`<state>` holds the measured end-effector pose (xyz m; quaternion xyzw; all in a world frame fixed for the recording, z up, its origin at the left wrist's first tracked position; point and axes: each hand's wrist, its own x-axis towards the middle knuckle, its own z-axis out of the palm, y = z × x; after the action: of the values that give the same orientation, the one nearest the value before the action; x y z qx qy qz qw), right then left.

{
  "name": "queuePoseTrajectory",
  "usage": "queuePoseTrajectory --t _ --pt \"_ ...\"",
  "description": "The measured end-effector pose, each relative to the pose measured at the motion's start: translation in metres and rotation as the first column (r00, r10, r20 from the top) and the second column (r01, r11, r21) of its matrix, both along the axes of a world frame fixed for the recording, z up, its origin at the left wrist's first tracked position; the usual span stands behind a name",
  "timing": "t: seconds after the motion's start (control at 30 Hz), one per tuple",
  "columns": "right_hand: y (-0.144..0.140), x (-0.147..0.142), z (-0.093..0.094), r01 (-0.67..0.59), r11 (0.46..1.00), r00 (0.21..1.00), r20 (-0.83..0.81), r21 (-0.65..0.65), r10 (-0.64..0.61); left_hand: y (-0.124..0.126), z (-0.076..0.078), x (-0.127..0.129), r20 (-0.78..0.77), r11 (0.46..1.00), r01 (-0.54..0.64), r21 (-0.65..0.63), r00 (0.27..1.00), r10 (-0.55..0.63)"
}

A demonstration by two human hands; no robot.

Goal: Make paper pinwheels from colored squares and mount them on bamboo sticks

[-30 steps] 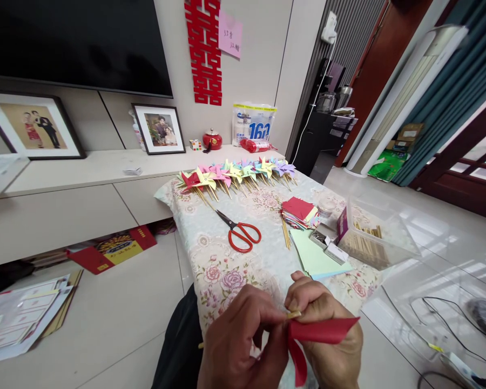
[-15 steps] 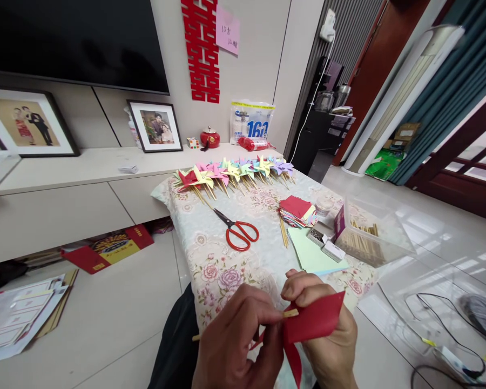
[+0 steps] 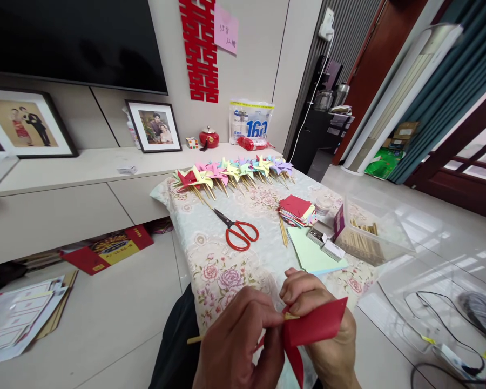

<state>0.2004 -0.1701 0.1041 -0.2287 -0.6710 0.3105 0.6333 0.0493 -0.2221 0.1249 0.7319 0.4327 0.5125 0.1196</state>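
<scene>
My left hand pinches a thin wooden stick, whose far tip meets a piece of red paper. Wrapped round that paper is my right hand, its thumb and fingers closed near the stick's tip. The paper has cut, loose flaps; one hangs down between the hands. Whatever joins stick and paper is hidden by my fingers. Beyond my hands lie scissors with red handles, and finished paper pinwheels on sticks form a row at the table's far end.
On the flowered tablecloth sit a stack of coloured paper squares, green sheets, a small box of metal pins and a clear bin of sticks. Cables lie on the floor at right.
The hands stay almost in place. The red paper has dipped slightly, and my right fingers have closed nearer the stick's tip. More of the stick's near end shows at left.
</scene>
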Motion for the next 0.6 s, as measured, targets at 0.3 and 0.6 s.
queuePoseTrajectory --t 0.3,0.6 --pt "0.000 -0.003 0.001 -0.034 0.999 0.999 -0.017 -0.014 0.034 0.001 -0.002 0.000 0.043 1.000 0.005 -0.002 0.999 -0.005" --pt "0.008 0.011 0.013 -0.164 0.986 0.971 0.175 -0.005 0.163 0.001 -0.001 -0.003 0.054 0.999 0.038 0.021 0.998 -0.039"
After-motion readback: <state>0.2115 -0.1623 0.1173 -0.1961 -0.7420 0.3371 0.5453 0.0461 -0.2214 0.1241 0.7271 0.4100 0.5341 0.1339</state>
